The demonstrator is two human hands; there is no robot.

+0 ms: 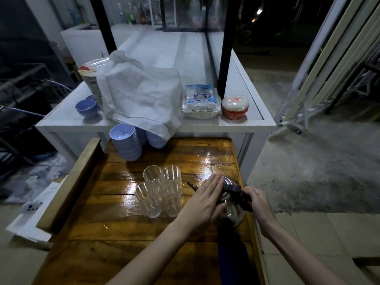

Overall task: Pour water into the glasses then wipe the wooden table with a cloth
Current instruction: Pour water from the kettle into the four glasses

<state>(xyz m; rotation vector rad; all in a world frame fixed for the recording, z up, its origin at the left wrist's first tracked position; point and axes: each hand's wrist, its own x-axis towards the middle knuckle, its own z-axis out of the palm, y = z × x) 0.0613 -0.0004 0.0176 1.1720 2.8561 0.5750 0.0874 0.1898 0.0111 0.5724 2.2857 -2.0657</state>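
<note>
Fingers of left hand lie flat, extended on kettle lid; right hand grips handle. Kettle on table beside glasses. Steady lid, tilt slowly.

White counter, grey concrete floor

1. The scene is dim, lit from overhead, with darkness beyond the open doorway at the upper right.
2. Strong glare streaks the glossy wooden table.
3. Small bright lights glow in the distant blackness.
4. The wide-angle lens bends straight lines at the edges.
5. The far bottles look soft and grainy.
</note>
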